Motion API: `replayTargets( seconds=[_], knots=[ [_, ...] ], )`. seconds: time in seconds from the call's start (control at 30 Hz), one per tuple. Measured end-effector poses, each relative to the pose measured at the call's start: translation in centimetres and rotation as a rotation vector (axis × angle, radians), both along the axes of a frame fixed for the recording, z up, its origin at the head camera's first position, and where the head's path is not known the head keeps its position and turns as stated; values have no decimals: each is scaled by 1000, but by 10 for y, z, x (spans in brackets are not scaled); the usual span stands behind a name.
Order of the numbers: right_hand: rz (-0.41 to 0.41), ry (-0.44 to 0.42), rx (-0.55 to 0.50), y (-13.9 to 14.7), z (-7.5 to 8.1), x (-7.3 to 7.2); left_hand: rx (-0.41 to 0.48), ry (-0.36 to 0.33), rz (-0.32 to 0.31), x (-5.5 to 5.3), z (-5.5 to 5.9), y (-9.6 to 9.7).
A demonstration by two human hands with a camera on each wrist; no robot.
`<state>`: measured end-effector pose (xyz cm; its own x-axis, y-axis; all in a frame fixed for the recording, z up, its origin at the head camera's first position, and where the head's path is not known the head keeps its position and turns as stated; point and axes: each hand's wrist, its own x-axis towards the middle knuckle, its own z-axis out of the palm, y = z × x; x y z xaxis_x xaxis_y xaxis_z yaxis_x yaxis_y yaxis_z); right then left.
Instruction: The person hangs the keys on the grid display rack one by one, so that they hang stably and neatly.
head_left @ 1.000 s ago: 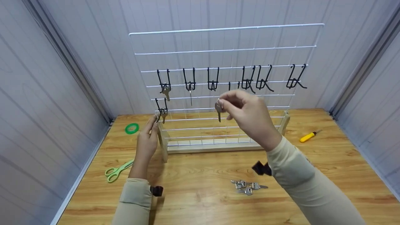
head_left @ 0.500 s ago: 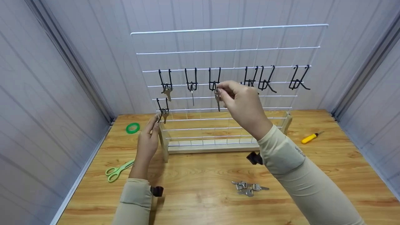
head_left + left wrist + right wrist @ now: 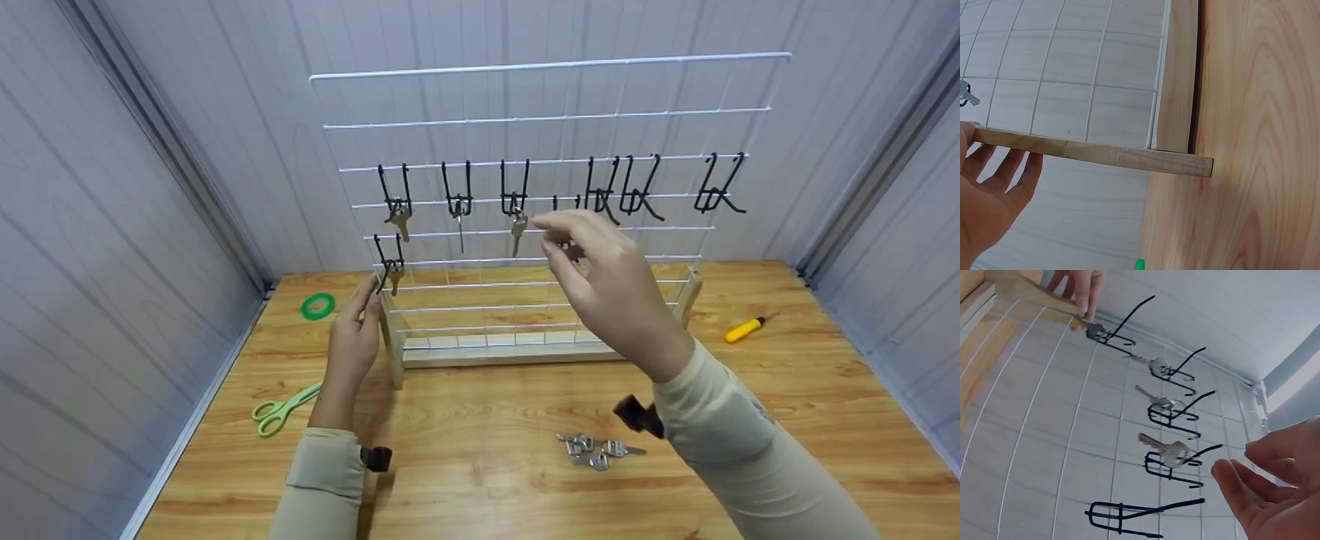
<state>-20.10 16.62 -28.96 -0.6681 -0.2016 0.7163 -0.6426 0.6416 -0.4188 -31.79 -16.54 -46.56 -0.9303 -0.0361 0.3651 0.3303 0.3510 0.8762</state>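
Note:
A white wire grid rack (image 3: 480, 121) with black hooks stands upright in the head view. My left hand (image 3: 352, 334) grips its left wooden post (image 3: 1095, 153), thumb on one side and fingers on the other. Near the middle, my right hand (image 3: 611, 285) is held in the air, thumb and fingers apart and holding nothing. Just left of its fingertips, a silver key (image 3: 517, 234) hangs from the third upper hook (image 3: 514, 187). Other keys hang on the first upper hook (image 3: 392, 187), the second upper hook (image 3: 457, 187) and a lower left hook (image 3: 388, 255).
Several loose keys (image 3: 598, 454) lie on the wooden table (image 3: 480, 495) in front of the rack. Green scissors (image 3: 274, 416) and a roll of green tape (image 3: 318, 295) lie to the left. A yellow-handled screwdriver (image 3: 742, 331) lies right. More black hooks (image 3: 637, 195) hang at upper right.
My right hand carried the key up and left to the third upper hook, let it go there, then drew back right. The left hand has stayed on the post.

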Motion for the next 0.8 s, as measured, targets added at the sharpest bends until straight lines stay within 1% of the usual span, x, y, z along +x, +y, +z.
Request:
replayTargets(
  seconds=[0.13,0.23,0.4,0.47,0.53,0.63,0.67,0.8],
  knots=[
    [43,38,-22,14,-10,20,-4,-3,-4,-1,0,0],
    [56,39,-38,26,-21,33,-3,3,-4,0,1,0],
    [31,9,-62,44,-44,49,2,18,8,0,1,1],
    [5,-44,-78,52,-56,53,4,20,12,1,0,2],
    [-23,-118,-90,59,-70,54,10,22,13,0,0,2],
    [-79,-270,-85,68,-94,53,13,25,18,0,0,3],
    [-93,-318,-69,70,-103,52,14,27,19,0,-1,3],
    [-99,-522,0,76,-137,48,11,32,24,-1,0,4]
  ],
)
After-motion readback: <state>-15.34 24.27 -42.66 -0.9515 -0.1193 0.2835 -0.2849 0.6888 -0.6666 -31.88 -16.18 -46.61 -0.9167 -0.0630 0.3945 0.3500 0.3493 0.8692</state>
